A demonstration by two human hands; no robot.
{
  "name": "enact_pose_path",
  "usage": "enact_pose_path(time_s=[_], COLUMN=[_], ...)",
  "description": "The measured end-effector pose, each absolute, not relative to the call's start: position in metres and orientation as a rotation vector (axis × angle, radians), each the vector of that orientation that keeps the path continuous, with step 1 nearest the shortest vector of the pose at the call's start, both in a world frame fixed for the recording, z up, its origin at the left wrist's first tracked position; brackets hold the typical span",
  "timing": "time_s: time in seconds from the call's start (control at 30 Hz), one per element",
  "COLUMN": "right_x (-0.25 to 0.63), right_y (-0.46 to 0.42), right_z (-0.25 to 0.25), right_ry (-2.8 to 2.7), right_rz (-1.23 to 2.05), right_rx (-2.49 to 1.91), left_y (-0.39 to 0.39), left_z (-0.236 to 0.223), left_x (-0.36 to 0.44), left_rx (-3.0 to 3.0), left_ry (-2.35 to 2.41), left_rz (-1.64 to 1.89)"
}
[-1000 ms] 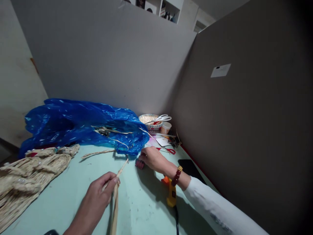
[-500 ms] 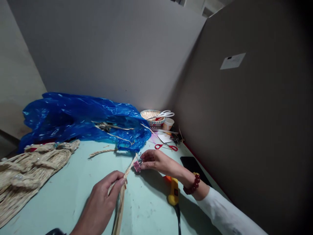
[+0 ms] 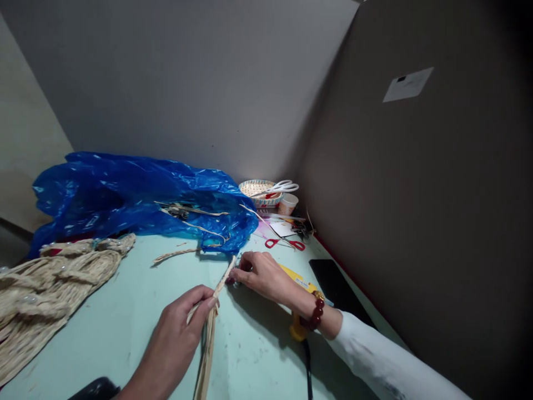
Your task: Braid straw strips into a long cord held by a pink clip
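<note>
My left hand (image 3: 183, 328) pinches a braid of pale raffia-like straw (image 3: 225, 276) between thumb and fingers. Its loose strands (image 3: 205, 364) hang down toward the table's near edge. Close to the braid's upper end, my right hand (image 3: 260, 272) is closed on a small pink binder clip (image 3: 230, 280), mostly hidden by the fingers. Whether the clip touches the braid I cannot tell. Beneath my right forearm lies a yellow tool with a black cord, probably a glue gun (image 3: 298, 329), partly covered by the wrist.
A blue plastic bag (image 3: 125, 194) spreads along the back, and a woven straw piece with beads (image 3: 54, 294) lies at left. Red-handled scissors (image 3: 272, 243), a paper cup (image 3: 287, 204), a basket (image 3: 250, 189) with white-handled scissors and a black phone (image 3: 337, 286) are on the right.
My right hand has shifted slightly left toward the braid, and its fingers now cover most of the pink clip. My left hand keeps its pinch on the braid.
</note>
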State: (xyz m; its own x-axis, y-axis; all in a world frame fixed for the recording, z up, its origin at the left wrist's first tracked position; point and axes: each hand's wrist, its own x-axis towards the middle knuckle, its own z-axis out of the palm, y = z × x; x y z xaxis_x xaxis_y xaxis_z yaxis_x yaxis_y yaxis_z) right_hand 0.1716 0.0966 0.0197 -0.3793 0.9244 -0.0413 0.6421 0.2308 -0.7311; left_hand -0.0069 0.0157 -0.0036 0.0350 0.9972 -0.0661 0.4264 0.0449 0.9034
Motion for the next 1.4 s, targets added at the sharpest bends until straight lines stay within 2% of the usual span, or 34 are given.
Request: enact_pose_path(time_s=[0.3,0.47,1.03,1.4], right_x=[0.187,0.189,0.189,0.196], right_y=[0.103,0.107,0.123,0.130], right_z=[0.027,0.033,0.034,0.026], right_ry=[-1.880,-1.820,-2.171,-2.289], right_rz=[1.469,1.582,1.339,1.289], right_rx=[-1.376,-1.338,-1.319,-1.283], left_y=[0.027,0.036,0.055,0.061], left_z=[-0.005,-0.001,-0.004,-0.002], left_x=[-0.010,-0.006,-0.004,-0.002], left_rx=[1.511,1.531,1.723,1.950], left_ry=[1.524,1.512,1.498,1.537], left_rz=[0.881,0.913,0.790,0.522])
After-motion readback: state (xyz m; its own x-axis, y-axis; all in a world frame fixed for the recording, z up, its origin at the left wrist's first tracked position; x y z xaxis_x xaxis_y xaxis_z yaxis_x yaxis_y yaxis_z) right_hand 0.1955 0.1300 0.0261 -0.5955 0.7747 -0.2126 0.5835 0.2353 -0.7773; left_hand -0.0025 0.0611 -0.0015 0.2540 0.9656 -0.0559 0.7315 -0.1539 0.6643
